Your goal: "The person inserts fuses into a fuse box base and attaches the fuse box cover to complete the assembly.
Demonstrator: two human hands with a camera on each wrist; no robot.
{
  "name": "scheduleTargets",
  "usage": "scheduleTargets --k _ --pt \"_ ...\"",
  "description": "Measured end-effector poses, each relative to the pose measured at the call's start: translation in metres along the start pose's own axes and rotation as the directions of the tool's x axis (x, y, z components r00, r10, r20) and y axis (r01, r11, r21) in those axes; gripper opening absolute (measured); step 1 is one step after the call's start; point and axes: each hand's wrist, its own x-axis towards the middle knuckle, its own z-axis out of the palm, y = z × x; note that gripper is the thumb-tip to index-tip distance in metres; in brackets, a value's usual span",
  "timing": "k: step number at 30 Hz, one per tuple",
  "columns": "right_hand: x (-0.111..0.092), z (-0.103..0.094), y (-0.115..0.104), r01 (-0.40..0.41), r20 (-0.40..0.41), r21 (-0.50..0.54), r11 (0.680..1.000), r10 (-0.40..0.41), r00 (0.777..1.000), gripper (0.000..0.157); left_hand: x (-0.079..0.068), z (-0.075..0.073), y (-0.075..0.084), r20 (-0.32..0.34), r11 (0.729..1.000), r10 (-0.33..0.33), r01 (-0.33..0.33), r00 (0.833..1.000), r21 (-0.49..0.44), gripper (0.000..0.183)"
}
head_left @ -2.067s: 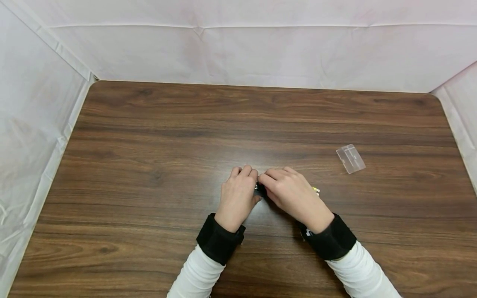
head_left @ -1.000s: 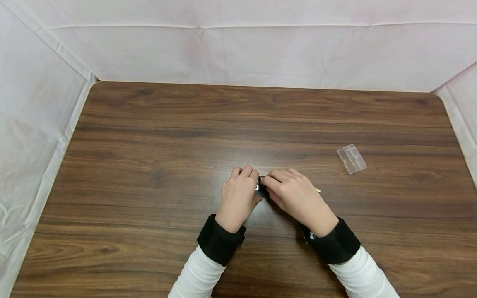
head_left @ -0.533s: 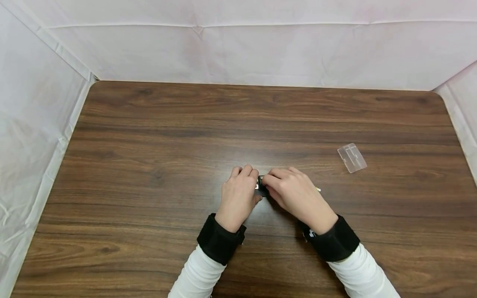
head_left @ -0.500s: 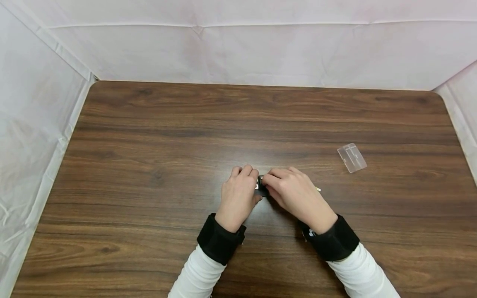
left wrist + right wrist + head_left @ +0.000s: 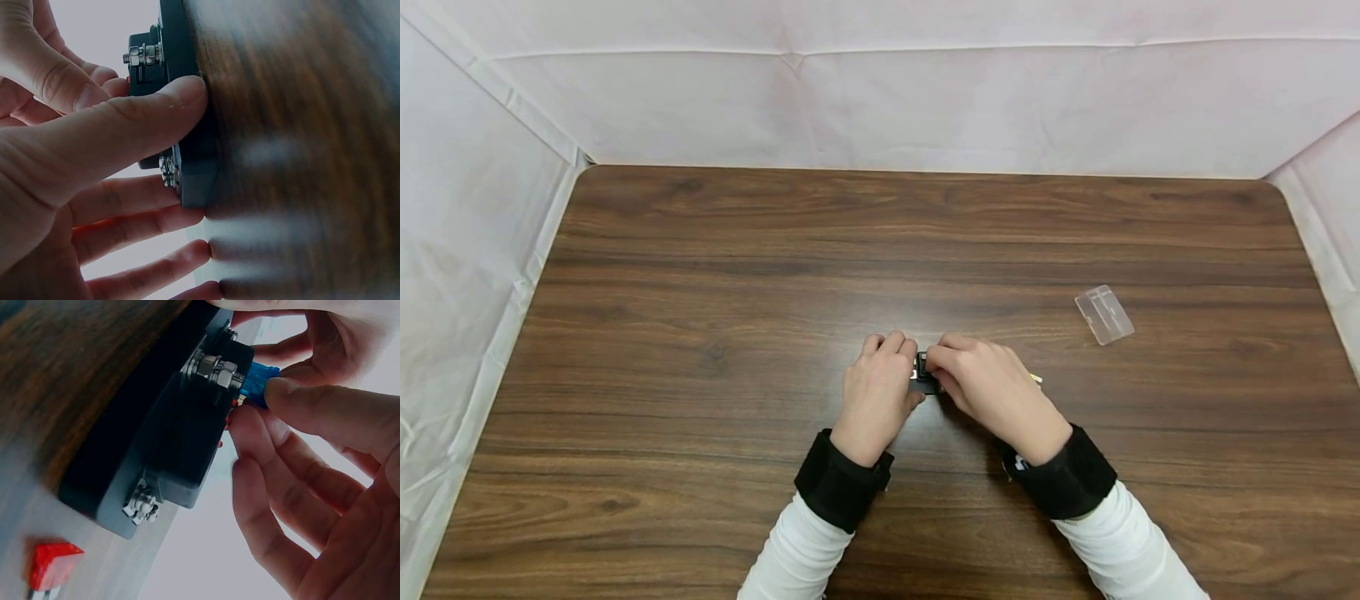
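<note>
A black fuse block (image 5: 156, 419) with metal studs and nuts stands on the table; the head view shows only part of it between the hands. My left hand (image 5: 876, 396) grips it from the left, its thumb (image 5: 119, 134) pressed along the near side in the left wrist view, fingers beyond. Between thumb and fingertips my right hand (image 5: 988, 387) pinches a blue blade fuse (image 5: 257, 381) at the block's upper face. Whether the fuse's prongs sit in a slot is hidden. Small red spots show along that face.
A red blade fuse (image 5: 55, 565) lies on the table beside the block. Past my right hand, a small yellow-and-white piece (image 5: 1037, 378) peeks out, mostly covered. Farther right and back lies a clear plastic case (image 5: 1104, 315). White sheets enclose the wooden table (image 5: 737, 250).
My right hand has shifted slightly right from its earliest position, uncovering more of the fuse block. My left hand keeps its grip. The whole head view has drifted a little.
</note>
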Motion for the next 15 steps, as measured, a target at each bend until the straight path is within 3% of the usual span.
scheduleTargets --k 15 --pt "0.0014 -0.0020 -0.0016 -0.023 0.005 -0.046 0.999 0.023 1.000 0.016 0.0008 0.0011 0.0003 -0.004 1.000 -0.002 0.002 1.000 -0.005 0.040"
